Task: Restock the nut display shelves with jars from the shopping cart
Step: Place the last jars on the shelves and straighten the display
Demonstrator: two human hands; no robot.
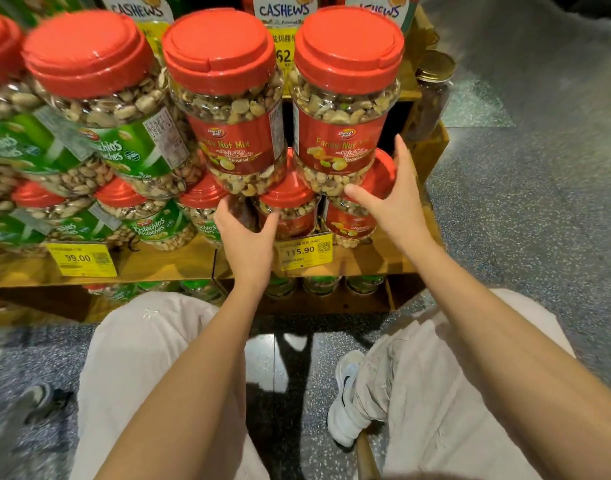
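Observation:
Two red-lidded Fancy Nut Mix jars stand stacked on the lids of lower jars on the wooden shelf (165, 261). My right hand (390, 199) lies against the right jar (342, 133), with straight fingers up its right side and the thumb at its base. My left hand (245, 233) reaches under the left jar (231, 133), thumb spread, fingertips at its bottom edge and against a lower-row jar (286, 209). I cannot see the left fingertips fully. No shopping cart is in view.
Green-labelled pistachio jars (99, 109) fill the shelf's left side in two tiers. Yellow price tags (305, 251) hang on the shelf's front edge. More jars sit on a lower shelf. A gold-lidded jar (432, 88) stands at the right end. I am squatting on speckled floor.

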